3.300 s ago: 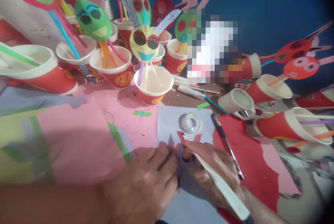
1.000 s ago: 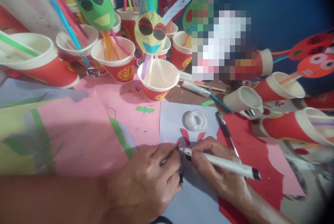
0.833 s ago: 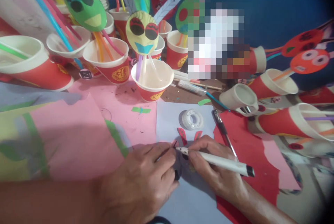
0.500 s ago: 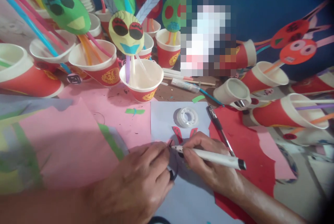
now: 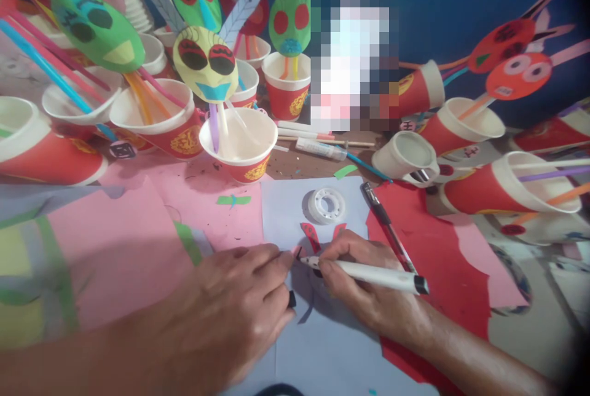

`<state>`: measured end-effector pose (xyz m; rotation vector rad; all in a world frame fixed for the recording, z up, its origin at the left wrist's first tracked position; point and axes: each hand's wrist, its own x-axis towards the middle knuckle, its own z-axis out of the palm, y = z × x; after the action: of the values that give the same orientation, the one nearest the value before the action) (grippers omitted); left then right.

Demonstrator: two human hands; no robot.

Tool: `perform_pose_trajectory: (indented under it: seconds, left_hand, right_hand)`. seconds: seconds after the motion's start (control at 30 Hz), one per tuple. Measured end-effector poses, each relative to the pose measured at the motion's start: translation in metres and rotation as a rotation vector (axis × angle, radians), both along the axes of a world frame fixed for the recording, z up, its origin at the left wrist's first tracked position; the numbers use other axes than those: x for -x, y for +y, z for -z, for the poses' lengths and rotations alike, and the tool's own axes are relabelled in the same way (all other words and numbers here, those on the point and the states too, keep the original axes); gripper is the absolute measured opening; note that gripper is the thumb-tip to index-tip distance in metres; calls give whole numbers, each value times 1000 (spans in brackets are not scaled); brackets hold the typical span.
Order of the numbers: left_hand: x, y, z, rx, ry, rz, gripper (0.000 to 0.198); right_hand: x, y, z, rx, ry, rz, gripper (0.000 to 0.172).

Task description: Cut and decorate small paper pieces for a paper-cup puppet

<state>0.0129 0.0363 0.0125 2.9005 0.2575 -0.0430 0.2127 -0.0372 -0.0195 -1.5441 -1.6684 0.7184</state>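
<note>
The white marker (image 5: 373,274) has a straight, smooth barrel, a black rear end and dark specks near the nib. It is uncapped and inclined, nib to the left, rear end to the right and slightly nearer. The nib is positioned at the dark stroke on a small pink paper piece (image 5: 294,251); contact cannot be confirmed. The paper piece is narrow, partly covered, and located just left of the nib. A small black piece (image 5: 292,299) is located nearer than the nib; its full shape is hidden. The light blue paper sheet (image 5: 318,344) lies flat beneath, extending from far to near.
</note>
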Motion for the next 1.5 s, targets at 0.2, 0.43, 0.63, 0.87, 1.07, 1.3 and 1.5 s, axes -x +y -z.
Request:
perform_pose_trajectory:
  seconds: [0.2,0.43,0.63,0.87,1.07,1.3,1.5]
  left_hand:
    - [-2,-3,-1,-11,29,19,10]
    - [-3,-2,-1,34,25,-24,9]
    - [-1,-4,4,21,-43,-14,7]
    - [-1,-5,6,-30,-101,-1,12]
    - [-1,-6,7,-27,-88,16,8]
    - [-2,-4,10,22,-77,49,8]
    - [-2,-3,10,41,-58,37,10]
  right_hand:
    - [0,-1,2,-11,-7,-11,11]
    - [1,1,-1,-10,6,-43,14]
    - [-2,-2,-1,45,67,-22,11]
    - [4,-5,2,78,13,230,2]
    - [7,-2,-2,83,-26,205,6]
    - [6,-3,1,48,-20,191,8]
    - [5,-3,3,41,-93,164,8]
